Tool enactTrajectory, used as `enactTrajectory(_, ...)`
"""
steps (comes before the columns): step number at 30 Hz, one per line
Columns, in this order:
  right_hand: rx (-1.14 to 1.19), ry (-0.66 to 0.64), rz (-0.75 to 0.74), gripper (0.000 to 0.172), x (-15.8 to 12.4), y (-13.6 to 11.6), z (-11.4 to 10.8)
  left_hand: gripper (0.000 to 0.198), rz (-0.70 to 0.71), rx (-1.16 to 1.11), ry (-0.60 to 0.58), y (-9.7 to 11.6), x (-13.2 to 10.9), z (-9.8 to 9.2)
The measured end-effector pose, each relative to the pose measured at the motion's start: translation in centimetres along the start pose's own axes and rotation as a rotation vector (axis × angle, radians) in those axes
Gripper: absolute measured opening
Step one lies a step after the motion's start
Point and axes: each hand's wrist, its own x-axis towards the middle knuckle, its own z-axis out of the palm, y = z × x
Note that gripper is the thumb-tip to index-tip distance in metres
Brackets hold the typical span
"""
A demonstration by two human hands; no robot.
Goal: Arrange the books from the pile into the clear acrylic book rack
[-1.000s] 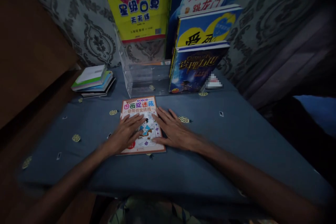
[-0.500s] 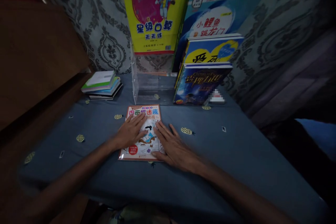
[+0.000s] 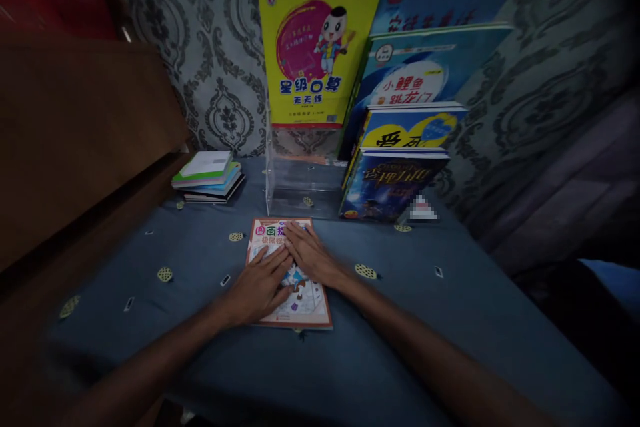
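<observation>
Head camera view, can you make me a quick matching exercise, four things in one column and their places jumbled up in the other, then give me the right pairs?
1. Yellow book
2. Book pile
3. Orange-bordered book
4. Dark blue book

A. On the cloth, left of the clear stand
B. Upright, lower right of the stand
C. Upright, upper left of the stand
D. Flat, under the left hand and right hand

Pairs: 1-C, 2-A, 3-D, 4-B
</observation>
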Motion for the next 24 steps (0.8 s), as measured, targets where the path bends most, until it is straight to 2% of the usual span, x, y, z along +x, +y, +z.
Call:
enactTrajectory(3,-0.068,0.022,0.093,0.052,1.3,0.5,0.4,0.054,0.002,-0.011,-0.007,0.0,-0.1,0.1)
enactTrajectory(6,-0.118,0.072,0.214,0.053,1.2,0.4,0.6,0.056,-0.017,-0.019,-0.006,-0.1,0.0,0.4)
enactTrajectory(11,-0.149,0.072,0.309,0.061,-0.4,-0.4,0.7,0.059,-0.175,0.004,0.031,-1.4,0.8,1.4)
enactTrajectory(16,-0.148,0.01,0.317,0.064,-3.3,-1.9,0.2,0.056,-0.352,0.002,0.086,-3.6,1.8,2.4)
enactTrajectory(20,-0.12,-0.008,0.274,0.068,-5.9,-3.5,0.0,0.062,-0.465,-0.04,0.181,-4.0,1.6,3.2)
enactTrajectory(24,-0.086,-0.001,0.23,0.068,-7.6,-4.7,0.0,0.06,-0.479,-0.255,0.324,-4.1,1.0,3.5)
